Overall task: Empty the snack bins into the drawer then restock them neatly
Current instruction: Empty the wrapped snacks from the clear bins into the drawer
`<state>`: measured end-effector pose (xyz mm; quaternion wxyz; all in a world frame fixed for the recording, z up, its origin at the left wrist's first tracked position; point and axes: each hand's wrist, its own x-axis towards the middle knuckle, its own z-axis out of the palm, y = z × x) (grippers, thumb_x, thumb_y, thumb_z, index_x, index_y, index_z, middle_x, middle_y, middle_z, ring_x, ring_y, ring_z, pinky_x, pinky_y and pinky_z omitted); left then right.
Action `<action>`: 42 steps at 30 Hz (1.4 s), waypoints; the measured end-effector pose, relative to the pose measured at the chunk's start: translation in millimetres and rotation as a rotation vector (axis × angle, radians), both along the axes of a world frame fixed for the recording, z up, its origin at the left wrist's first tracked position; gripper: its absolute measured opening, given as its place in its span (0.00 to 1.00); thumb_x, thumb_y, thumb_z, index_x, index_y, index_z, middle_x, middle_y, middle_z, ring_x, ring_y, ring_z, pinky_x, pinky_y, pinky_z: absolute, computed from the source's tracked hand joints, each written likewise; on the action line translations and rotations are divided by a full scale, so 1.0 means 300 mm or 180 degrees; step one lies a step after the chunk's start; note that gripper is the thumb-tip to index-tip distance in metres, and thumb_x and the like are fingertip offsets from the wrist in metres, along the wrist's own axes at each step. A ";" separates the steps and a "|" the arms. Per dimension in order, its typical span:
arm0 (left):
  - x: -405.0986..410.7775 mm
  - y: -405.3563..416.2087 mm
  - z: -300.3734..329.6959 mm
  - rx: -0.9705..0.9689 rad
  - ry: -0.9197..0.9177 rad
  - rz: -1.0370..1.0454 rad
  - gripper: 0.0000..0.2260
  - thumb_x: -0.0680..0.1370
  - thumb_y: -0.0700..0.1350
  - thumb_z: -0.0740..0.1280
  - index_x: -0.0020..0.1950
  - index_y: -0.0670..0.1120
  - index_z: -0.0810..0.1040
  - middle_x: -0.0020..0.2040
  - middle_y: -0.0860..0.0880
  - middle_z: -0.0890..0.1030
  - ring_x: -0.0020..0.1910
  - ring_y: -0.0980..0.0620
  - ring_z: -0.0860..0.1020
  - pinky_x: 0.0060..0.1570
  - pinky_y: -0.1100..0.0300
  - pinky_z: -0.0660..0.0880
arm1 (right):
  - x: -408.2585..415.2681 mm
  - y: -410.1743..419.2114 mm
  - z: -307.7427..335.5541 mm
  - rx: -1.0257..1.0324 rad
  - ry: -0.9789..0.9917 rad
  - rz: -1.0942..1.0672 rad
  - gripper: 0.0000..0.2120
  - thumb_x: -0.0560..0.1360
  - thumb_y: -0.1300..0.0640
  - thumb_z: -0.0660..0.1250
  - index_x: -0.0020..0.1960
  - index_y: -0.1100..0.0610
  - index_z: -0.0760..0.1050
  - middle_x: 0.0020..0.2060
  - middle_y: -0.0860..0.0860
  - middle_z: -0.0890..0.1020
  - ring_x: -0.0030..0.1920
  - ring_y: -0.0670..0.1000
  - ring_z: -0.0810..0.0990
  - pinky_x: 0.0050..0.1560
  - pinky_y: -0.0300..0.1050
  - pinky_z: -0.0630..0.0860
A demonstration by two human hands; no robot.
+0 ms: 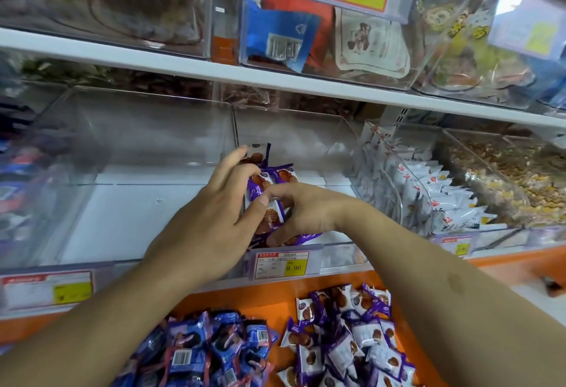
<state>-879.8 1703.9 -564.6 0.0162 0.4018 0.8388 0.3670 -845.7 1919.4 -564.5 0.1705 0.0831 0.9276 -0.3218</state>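
Note:
Both hands reach into the middle clear bin on the lower shelf. My left hand and my right hand together grip a stack of purple-and-white snack packets standing at the bin's left side. Below, the orange drawer holds a pile of the same purple packets on the right and blue-purple packets on the left. The clear bin to the left has nothing in it.
A bin of white packets and one of loose mixed snacks stand to the right. Price tags hang on the bin fronts. An upper shelf carries more clear bins of packets close overhead.

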 end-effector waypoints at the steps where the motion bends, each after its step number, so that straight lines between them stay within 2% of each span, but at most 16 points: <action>1: 0.001 0.001 0.000 -0.0009 0.0016 0.0005 0.26 0.83 0.65 0.52 0.78 0.58 0.59 0.79 0.72 0.40 0.62 0.60 0.75 0.45 0.63 0.79 | -0.004 -0.001 -0.007 0.0022 0.0005 0.0028 0.27 0.63 0.45 0.84 0.58 0.38 0.77 0.57 0.46 0.82 0.58 0.52 0.81 0.61 0.60 0.80; 5: 0.002 0.004 -0.002 -0.0043 0.0011 0.0027 0.25 0.84 0.63 0.53 0.79 0.58 0.59 0.79 0.71 0.40 0.66 0.58 0.75 0.40 0.71 0.67 | -0.012 -0.004 -0.029 0.0027 0.0034 0.0048 0.28 0.64 0.50 0.86 0.59 0.40 0.77 0.59 0.44 0.81 0.61 0.52 0.80 0.64 0.59 0.79; 8: 0.000 0.005 -0.004 -0.0024 0.0059 0.0007 0.25 0.83 0.64 0.53 0.79 0.58 0.60 0.80 0.71 0.41 0.67 0.59 0.73 0.43 0.69 0.70 | -0.004 -0.003 -0.030 -0.0055 0.0121 0.0000 0.28 0.64 0.53 0.86 0.58 0.41 0.78 0.56 0.45 0.83 0.58 0.52 0.82 0.62 0.58 0.80; 10: 0.002 0.006 -0.002 -0.0023 0.0075 0.0012 0.25 0.82 0.65 0.53 0.79 0.59 0.60 0.80 0.71 0.41 0.64 0.62 0.71 0.45 0.66 0.71 | 0.003 -0.004 -0.032 -0.0057 0.0221 -0.0062 0.27 0.64 0.55 0.86 0.58 0.41 0.79 0.56 0.45 0.83 0.58 0.52 0.82 0.61 0.57 0.81; 13: 0.005 0.009 -0.001 -0.0023 0.0060 0.0034 0.24 0.84 0.63 0.54 0.79 0.59 0.60 0.80 0.71 0.41 0.62 0.65 0.68 0.40 0.72 0.67 | 0.015 -0.001 -0.024 -0.0062 0.0357 -0.0164 0.26 0.64 0.58 0.85 0.56 0.42 0.79 0.56 0.45 0.83 0.56 0.51 0.83 0.58 0.56 0.83; 17: 0.002 0.011 -0.007 -0.0026 0.0052 0.0040 0.24 0.84 0.62 0.54 0.79 0.58 0.60 0.80 0.71 0.42 0.65 0.65 0.66 0.36 0.73 0.69 | 0.065 0.019 0.033 -0.0042 0.0566 -0.0498 0.23 0.64 0.61 0.85 0.52 0.47 0.79 0.50 0.47 0.85 0.48 0.48 0.86 0.50 0.50 0.86; 21: 0.001 0.008 -0.005 -0.0028 -0.0020 0.0007 0.24 0.83 0.63 0.53 0.78 0.59 0.60 0.79 0.71 0.43 0.64 0.66 0.65 0.41 0.71 0.70 | 0.152 0.078 0.149 -0.0285 0.0799 -0.1093 0.23 0.66 0.65 0.84 0.55 0.53 0.80 0.44 0.51 0.89 0.43 0.50 0.88 0.48 0.52 0.87; 25: 0.006 0.009 0.001 -0.0086 -0.0045 0.0018 0.23 0.83 0.64 0.53 0.77 0.61 0.60 0.79 0.71 0.42 0.52 0.72 0.71 0.41 0.71 0.68 | 0.295 0.100 0.297 -0.0263 0.1290 -0.1278 0.22 0.68 0.64 0.83 0.57 0.52 0.79 0.42 0.52 0.88 0.38 0.48 0.87 0.38 0.44 0.83; 27: 0.006 0.010 0.002 -0.0100 -0.0015 0.0031 0.23 0.83 0.64 0.53 0.77 0.61 0.60 0.79 0.72 0.42 0.49 0.75 0.70 0.41 0.67 0.70 | 0.377 0.075 0.350 -0.0249 0.1483 -0.1168 0.22 0.68 0.62 0.84 0.55 0.49 0.79 0.44 0.53 0.87 0.40 0.50 0.88 0.40 0.49 0.85; 29: 0.005 0.010 0.005 -0.0105 0.0052 0.0043 0.24 0.82 0.65 0.53 0.77 0.60 0.61 0.79 0.71 0.42 0.51 0.69 0.71 0.40 0.64 0.71 | 0.461 0.039 0.370 -0.0410 0.1493 -0.1027 0.22 0.68 0.63 0.83 0.55 0.49 0.78 0.45 0.56 0.87 0.43 0.56 0.88 0.44 0.59 0.86; 33: 0.008 0.011 0.008 -0.0103 -0.0045 0.0072 0.23 0.84 0.62 0.55 0.77 0.59 0.62 0.80 0.69 0.46 0.63 0.63 0.66 0.40 0.68 0.68 | 0.623 -0.004 0.261 -0.0708 0.0943 -0.1046 0.22 0.70 0.66 0.81 0.57 0.51 0.76 0.42 0.56 0.88 0.41 0.60 0.88 0.45 0.62 0.85; 36: 0.005 0.013 0.000 -0.0128 -0.0084 0.0104 0.21 0.84 0.61 0.57 0.77 0.58 0.62 0.80 0.68 0.48 0.65 0.62 0.64 0.42 0.64 0.68 | 0.712 0.013 0.084 -0.0610 0.0545 -0.1301 0.22 0.70 0.65 0.82 0.55 0.49 0.76 0.43 0.56 0.87 0.40 0.60 0.87 0.43 0.60 0.85; 39: 0.000 0.012 -0.002 -0.0105 -0.0107 0.0076 0.20 0.85 0.58 0.59 0.76 0.57 0.64 0.80 0.67 0.50 0.67 0.63 0.63 0.43 0.68 0.65 | 0.756 0.094 -0.109 -0.0305 0.0289 -0.1598 0.22 0.69 0.64 0.82 0.54 0.49 0.75 0.44 0.53 0.87 0.39 0.54 0.87 0.42 0.57 0.85; 41: -0.003 0.013 -0.004 -0.0110 -0.0098 0.0073 0.20 0.85 0.57 0.60 0.76 0.56 0.65 0.81 0.66 0.51 0.67 0.63 0.62 0.47 0.63 0.68 | 0.775 0.157 -0.197 -0.0018 0.0170 -0.1725 0.24 0.68 0.59 0.83 0.56 0.46 0.76 0.48 0.49 0.86 0.43 0.51 0.86 0.47 0.53 0.84; 42: -0.004 0.013 -0.006 -0.0106 -0.0087 0.0076 0.20 0.84 0.57 0.60 0.76 0.56 0.65 0.81 0.65 0.51 0.67 0.63 0.61 0.52 0.59 0.68 | 0.783 0.182 -0.221 0.0144 0.0079 -0.1729 0.28 0.68 0.56 0.84 0.62 0.44 0.76 0.54 0.47 0.86 0.50 0.50 0.85 0.52 0.49 0.82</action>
